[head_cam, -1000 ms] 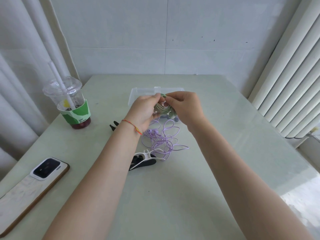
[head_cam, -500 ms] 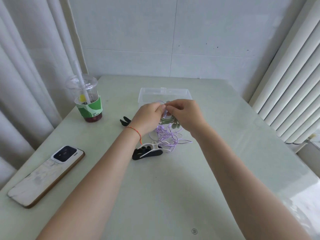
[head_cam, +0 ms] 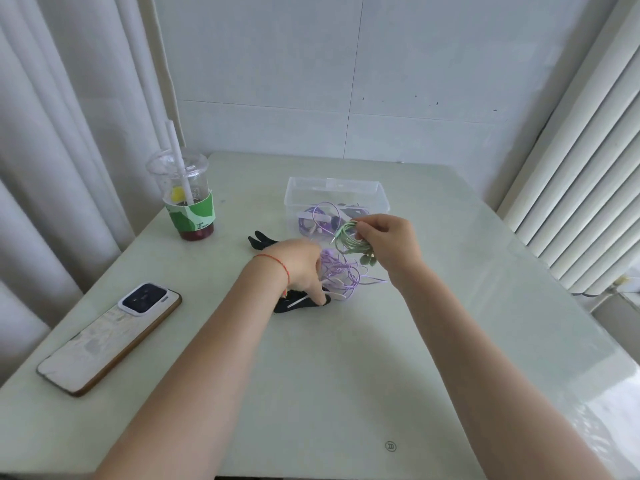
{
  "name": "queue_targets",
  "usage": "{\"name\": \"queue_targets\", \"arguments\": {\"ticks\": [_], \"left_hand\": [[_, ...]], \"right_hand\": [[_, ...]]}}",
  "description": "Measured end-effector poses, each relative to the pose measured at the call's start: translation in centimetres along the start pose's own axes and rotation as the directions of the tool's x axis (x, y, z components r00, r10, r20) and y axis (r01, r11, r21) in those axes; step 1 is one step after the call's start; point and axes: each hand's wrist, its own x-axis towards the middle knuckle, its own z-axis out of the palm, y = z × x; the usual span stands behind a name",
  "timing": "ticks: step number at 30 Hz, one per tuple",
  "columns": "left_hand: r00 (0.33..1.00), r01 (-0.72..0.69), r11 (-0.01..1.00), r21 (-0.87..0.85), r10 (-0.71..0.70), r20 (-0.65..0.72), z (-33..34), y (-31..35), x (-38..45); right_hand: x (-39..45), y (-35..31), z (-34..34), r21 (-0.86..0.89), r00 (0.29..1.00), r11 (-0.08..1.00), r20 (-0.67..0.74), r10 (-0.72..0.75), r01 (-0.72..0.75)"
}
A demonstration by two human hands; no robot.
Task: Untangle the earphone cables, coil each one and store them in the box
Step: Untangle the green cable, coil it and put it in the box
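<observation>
One thin green coil pinched above clear box.

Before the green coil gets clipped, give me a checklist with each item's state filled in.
1. Green earphone coil held: ok, the right hand pinches it above the table.
2. Coil tidy: ok, the loops sit bundled, earbuds hanging below.
3. Clip in hand: not ok, the left hand only reaches down onto the black and white cable clip, which lies on the table.
4. Clear box open: ok, no lid on it, one purple coil already inside.
5. Loose purple cable out of the way: not ok, it lies tangled right beside the clip.
6. Whether the fingers grip the clip: cannot tell.
</observation>
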Motion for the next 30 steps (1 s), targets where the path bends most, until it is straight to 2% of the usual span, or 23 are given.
{"name": "queue_targets", "arguments": {"ticks": [3,9,11,13,15,17,18,20,23,25,27,28,29,30], "left_hand": [[0.999,-0.004,0.996,0.089,0.008,-0.042,0.3,0.3,0.4],[0.965,-0.014,0.99,0.142,0.051,-0.256,-2.3,0.3,0.8],[0.968,0.004,0.978,0.21,0.049,-0.247,-3.0,0.6,0.8],[0.985,0.015,0.974,0.226,0.024,-0.169,-3.6,0.6,1.0],[0.999,-0.012,0.994,0.11,0.017,-0.042,-3.8,0.3,1.2],[0.996,-0.054,0.985,-0.165,0.066,0.066,-3.6,0.2,1.6],[0.99,-0.069,0.949,-0.307,0.104,0.099,-3.4,0.1,1.7],[0.975,-0.088,0.835,-0.544,0.185,0.127,-2.7,-0.1,1.9],[0.967,-0.08,0.654,-0.752,0.233,0.1,-1.3,-0.7,2.2],[0.978,-0.078,0.489,-0.869,0.208,0.03,0.0,-0.6,2.4],[0.993,-0.06,0.308,-0.95,0.118,-0.024,1.2,-0.2,2.6],[0.997,-0.072,0.293,-0.953,0.049,-0.06,1.7,0.0,2.8],[0.992,-0.102,0.35,-0.931,-0.032,-0.12,2.1,0.3,3.0],[0.971,-0.136,0.464,-0.875,-0.112,-0.211,2.5,0.3,3.3]], "right_hand": [[-0.1,0.5,-0.5,0.035,1.0,0.999,-0.001,0.03,-0.03],[-0.2,2.3,-1.3,0.132,0.996,0.988,-0.022,0.082,-0.078],[-0.2,2.5,-1.6,0.143,0.996,0.986,-0.012,0.086,-0.083],[-0.1,2.5,-1.9,0.16,0.996,0.983,0.0,0.085,-0.084],[0.0,2.6,-2.2,0.208,0.996,0.974,0.025,0.087,-0.09],[0.1,2.8,-2.5,0.293,0.993,0.95,0.074,0.089,-0.107],[0.1,2.8,-2.5,0.35,0.99,0.929,0.105,0.092,-0.124],[0.0,2.7,-2.7,0.471,0.981,0.864,0.159,0.113,-0.176],[0.1,2.6,-2.9,0.582,0.964,0.773,0.219,0.151,-0.253],[0.3,2.7,-2.9,0.625,0.959,0.73,0.229,0.168,-0.277],[0.6,2.8,-3.1,0.655,0.96,0.702,0.205,0.189,-0.278],[0.7,2.9,-3.2,0.658,0.963,0.703,0.187,0.195,-0.27],[0.8,3.0,-3.4,0.649,0.965,0.715,0.173,0.195,-0.261],[0.9,3.1,-3.6,0.632,0.967,0.733,0.163,0.193,-0.253]]}}
